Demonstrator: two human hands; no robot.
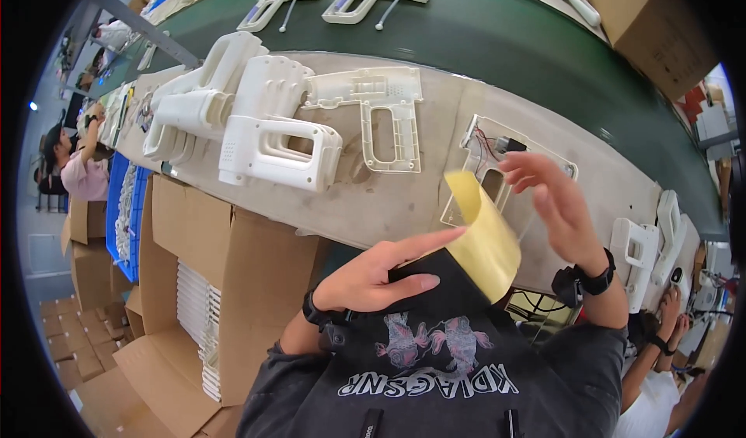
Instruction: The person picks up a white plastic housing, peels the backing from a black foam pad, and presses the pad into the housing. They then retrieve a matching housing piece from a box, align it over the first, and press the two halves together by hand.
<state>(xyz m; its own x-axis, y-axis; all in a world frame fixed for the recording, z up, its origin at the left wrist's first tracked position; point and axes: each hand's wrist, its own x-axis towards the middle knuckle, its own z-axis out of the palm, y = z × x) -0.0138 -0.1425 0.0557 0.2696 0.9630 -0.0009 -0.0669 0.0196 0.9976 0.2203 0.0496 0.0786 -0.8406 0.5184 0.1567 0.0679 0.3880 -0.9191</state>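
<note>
I log, at left, an open brown cardboard box point(264, 306) of white plastic parts. On the beige table point(365, 217) I note stacked white pistol-shaped plastic shells point(268, 127), then a single cream ribbed plastic half-shell point(394, 116). My left hand point(369, 279): thumb and index parted, index tip at a glossy yellow curled sheet point(489, 244) by the table's near edge; grip, I cannot tell. Beyond the sheet, a white plastic housing with red wires point(536, 141); in front of it my right hand point(561, 209), fingers spread and curved.
</note>
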